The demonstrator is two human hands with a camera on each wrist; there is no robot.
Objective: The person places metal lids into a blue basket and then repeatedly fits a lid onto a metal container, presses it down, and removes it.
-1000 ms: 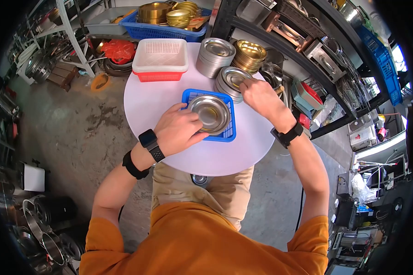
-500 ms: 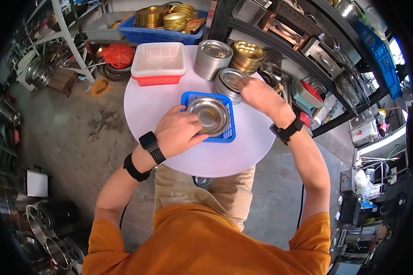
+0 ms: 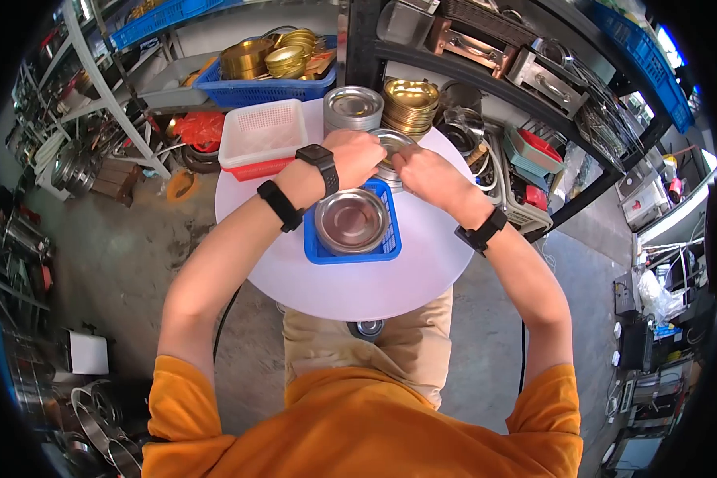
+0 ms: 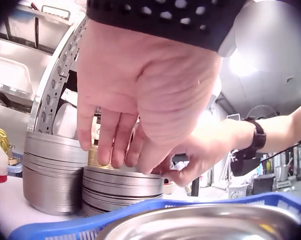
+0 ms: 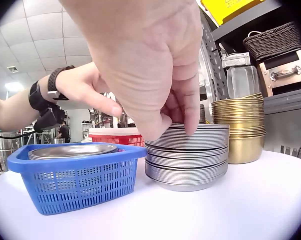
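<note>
In the head view a blue basket (image 3: 353,259) holds a shiny steel dish (image 3: 350,221). Behind it, both hands meet at a shorter stack of silver dishes (image 3: 396,142). The right hand (image 3: 442,185) pinches at the rim of the upper dishes, its thumb and fingertips bent over the edge of the stack (image 5: 186,167) in the right wrist view. The left hand (image 3: 348,159) is at the stack's left side, fingers (image 4: 110,135) extended downward in the left wrist view, thumb near the top rim. Whether its fingertips touch metal is partly hidden.
A taller silver stack (image 3: 353,110) and a gold stack (image 3: 410,103) stand at the back of the round white table (image 3: 342,299). White and red baskets (image 3: 263,135) sit at the left. Dark shelving (image 3: 454,76) rises behind on the right.
The left hand has left the dish in the blue basket and moved up and right to the shorter stack. The right hand stays at that stack. The head view has shifted.
</note>
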